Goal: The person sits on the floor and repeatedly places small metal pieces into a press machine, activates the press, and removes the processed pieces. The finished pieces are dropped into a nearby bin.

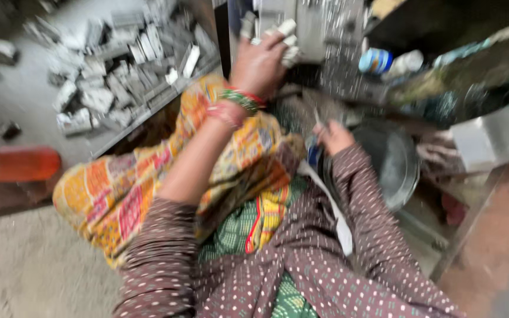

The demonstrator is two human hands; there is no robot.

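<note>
The view is motion-blurred throughout; fine detail is not readable.

Left hand (258,63): raised, back of the hand toward the camera, wrist ringed with green and red bangles (238,101). Its fingers (278,40) are curled around several pale grey metal pieces (288,36) — short, block-like, bunched together and sticking out past the fingertips. The pieces sit against the front of a grey metal machine body (319,26) directly beyond the fingers; whether they touch it cannot be told.

Right hand (332,136): lower and nearer the body than the left, emerging from a brown dotted sleeve (360,194). The fingers appear drawn together on a small thin object, too blurred to identify — whether it is truly gripped cannot be told. Just to the outer side of these fingers lies a round dark metal pan (397,160).

Surroundings: well away from the left fingers, on their outer side, a heap of similar grey metal pieces (119,65) lies scattered on a grey floor area. An orange cylinder (16,165) lies further out again, at the frame edge. Beyond the right fingers, a blue-and-white container (376,60) stands on a dark shelf. A patchwork cloth in yellow, orange and red (125,188) covers the lap beneath both forearms.
</note>
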